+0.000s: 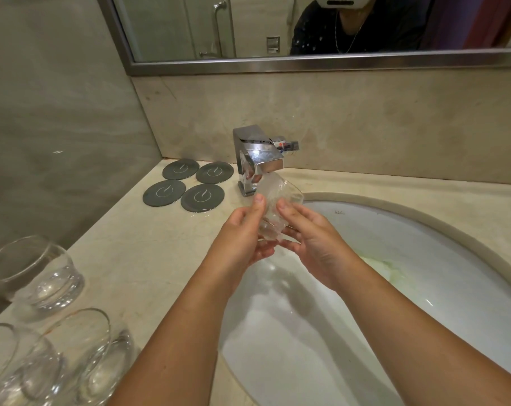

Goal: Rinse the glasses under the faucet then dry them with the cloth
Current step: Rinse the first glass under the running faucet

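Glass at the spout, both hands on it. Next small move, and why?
Probably rotate the glass a little between the fingers, keeping it under the faucet. The left hand and right hand both grip it, tilted with its mouth at the spout over the sink, so only one side seems to face the flow.

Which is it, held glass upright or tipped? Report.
Tipped: the glass leans with its mouth angled toward the faucet spout.

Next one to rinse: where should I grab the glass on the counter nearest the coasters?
Grip the glass round its rounded side wall, coming from the sink side: it stands upright, mouth up, apart from the other two glasses.
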